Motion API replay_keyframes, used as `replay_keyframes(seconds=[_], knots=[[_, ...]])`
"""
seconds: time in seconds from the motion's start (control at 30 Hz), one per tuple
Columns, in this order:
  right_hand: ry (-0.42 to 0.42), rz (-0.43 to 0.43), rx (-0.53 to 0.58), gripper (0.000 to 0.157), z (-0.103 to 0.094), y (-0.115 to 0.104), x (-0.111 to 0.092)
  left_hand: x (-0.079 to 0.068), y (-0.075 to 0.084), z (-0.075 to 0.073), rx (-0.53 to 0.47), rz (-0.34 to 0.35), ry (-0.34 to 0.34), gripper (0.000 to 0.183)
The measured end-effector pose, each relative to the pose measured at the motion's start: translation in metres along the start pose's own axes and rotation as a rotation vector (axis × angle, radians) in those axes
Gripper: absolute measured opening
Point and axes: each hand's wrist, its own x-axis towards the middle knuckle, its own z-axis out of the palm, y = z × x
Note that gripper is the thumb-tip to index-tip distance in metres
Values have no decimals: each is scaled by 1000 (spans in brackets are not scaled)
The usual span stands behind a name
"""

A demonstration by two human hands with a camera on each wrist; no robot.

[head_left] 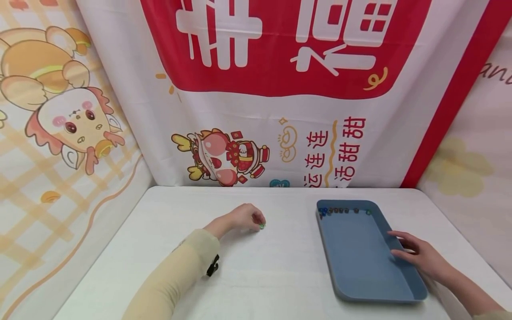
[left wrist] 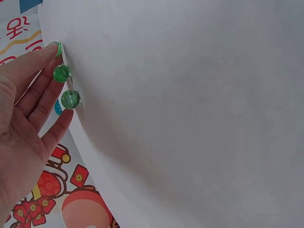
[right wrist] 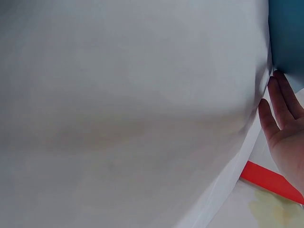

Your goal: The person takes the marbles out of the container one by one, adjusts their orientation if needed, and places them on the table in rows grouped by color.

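Note:
My left hand (head_left: 245, 218) is low over the white table, its thumb and fingertips around a green marble. In the left wrist view, a green marble (left wrist: 59, 49) is partly hidden behind the thumb tip. Two further green marbles (left wrist: 61, 73) lie in a row beside the fingers. On the right, my right hand (head_left: 423, 257) holds the long right rim of a blue-grey tray (head_left: 364, 262), with the thumb over the rim and some fingers outside. The right wrist view shows fingertips against the tray's outer side; the thumb is hidden there.
Several dark and blue marbles (head_left: 336, 210) line the far end inside the tray, and a green marble (head_left: 368, 212) sits in its far right corner. Printed cloth walls (head_left: 276, 111) enclose the back and sides of the white table (head_left: 256, 275).

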Motion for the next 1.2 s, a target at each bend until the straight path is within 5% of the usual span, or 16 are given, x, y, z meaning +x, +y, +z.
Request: replay_keyframes(seconds=[0.23,0.43,0.63,1.2], knots=[[-2,-6,4,59,-1,1,0,1,2,1,-37,9,-5,17],[6,-8,7,58,-2,3,0,10,9,1,-48,81,44,21],[13,-19,7,57,-3,4,0,26,30,2,-3,188,75,23],[14,-19,-2,57,-1,3,1,69,102,-5,114,290,57,21]])
